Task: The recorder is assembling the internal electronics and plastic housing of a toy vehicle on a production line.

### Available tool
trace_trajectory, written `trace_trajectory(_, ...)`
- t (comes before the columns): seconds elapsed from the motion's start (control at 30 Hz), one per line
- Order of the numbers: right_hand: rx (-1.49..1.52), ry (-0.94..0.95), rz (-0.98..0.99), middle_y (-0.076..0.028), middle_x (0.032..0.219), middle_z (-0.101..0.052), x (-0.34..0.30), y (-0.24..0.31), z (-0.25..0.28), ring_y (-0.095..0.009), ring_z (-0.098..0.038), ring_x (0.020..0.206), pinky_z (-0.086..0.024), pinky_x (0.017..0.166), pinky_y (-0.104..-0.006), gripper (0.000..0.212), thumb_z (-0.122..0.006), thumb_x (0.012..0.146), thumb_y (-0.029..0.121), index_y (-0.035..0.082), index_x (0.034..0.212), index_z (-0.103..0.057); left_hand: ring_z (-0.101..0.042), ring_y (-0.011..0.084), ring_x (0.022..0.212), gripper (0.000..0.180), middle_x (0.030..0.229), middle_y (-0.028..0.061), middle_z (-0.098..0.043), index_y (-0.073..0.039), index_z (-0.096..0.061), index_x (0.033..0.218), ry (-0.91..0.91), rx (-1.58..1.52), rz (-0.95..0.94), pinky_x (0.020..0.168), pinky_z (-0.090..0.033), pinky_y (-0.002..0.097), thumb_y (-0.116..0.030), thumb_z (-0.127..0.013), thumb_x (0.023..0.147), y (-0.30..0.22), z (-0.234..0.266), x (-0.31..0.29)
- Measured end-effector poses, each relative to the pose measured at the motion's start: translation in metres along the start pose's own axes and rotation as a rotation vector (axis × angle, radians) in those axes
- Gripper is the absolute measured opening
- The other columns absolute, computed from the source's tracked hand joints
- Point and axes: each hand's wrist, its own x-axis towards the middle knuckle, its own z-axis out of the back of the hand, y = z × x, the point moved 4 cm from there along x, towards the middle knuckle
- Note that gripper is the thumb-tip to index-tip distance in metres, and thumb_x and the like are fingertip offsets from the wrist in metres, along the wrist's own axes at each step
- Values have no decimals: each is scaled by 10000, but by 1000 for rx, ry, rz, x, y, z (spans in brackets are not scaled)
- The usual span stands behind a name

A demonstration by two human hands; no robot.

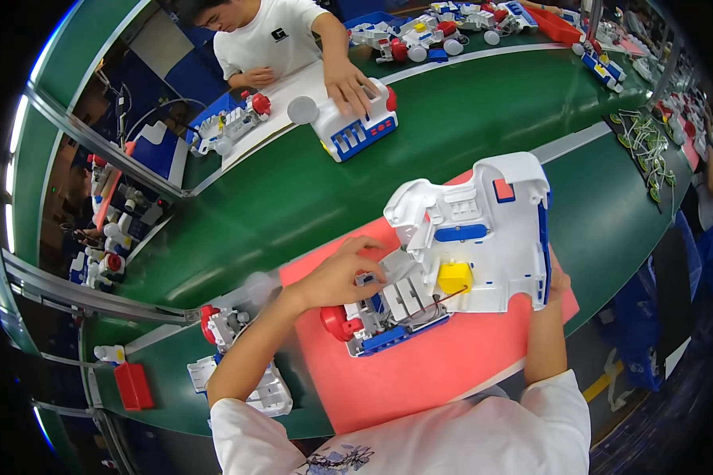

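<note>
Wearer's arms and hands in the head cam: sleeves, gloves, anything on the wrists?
Both forearms are bare from the elbow down. Left hand and right hand show no gloves, and no watch or band shows on either wrist. Short white sleeves end near the elbows; the white shirt has a blue-grey print at the chest.

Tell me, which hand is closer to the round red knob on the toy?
Left. The left hand rests on the toy's inner parts just above the red knob; the right hand grips the white shell's far edge, well away.
</note>
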Motion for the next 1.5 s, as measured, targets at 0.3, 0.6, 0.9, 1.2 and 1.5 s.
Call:
trace_trajectory(0.3,-40,-51,33,-208,1455,-473,-24,6,-9,-287,-499,1333,-404,1106,-412,912,-761,759,316,-44,1481,-336,-413,368,1300,191,1359,199,-494,-96,-785,876,194,372,-43,1026,-404,456,-175,-717,715,-7,-18,15)
trace_trajectory(0.6,-152,-117,54,-215,1467,-456,-31,17,-18,-280,-479,1349,-383,1120,-409,974,-826,747,376,-44,1479,-341,-439,324,1233,312,1307,154,-492,-82,-711,944,164,337,-100,973,-424,413,-249,-799,695,-8,-11,21)
trace_trajectory(0.9,-148,-94,70,-220,1473,-442,-30,8,-13,-289,-457,1367,-369,1128,-425,908,-786,804,384,-43,1472,-343,-413,343,1210,535,1171,176,-475,-50,-671,1043,391,340,31,957,-412,405,-405,-814,669,-3,-14,29)
trace_trajectory(1.2,-92,-100,45,-222,1466,-442,-17,14,-33,-295,-467,1354,-359,1129,-396,953,-775,758,352,-67,1481,-317,-431,372,1211,583,1056,189,-647,-35,-686,1028,497,671,114,934,-425,416,-458,-820,650,-27,-28,47)
trace_trajectory(1.5,-422,-155,-50,-187,1319,-538,12,45,-79,-257,-542,1238,-399,1066,-320,935,-756,654,316,-81,1414,-382,-636,169,914,439,995,117,-660,5,-703,1119,352,-44,62,783,-507,271,-300,-780,814,-75,20,37)
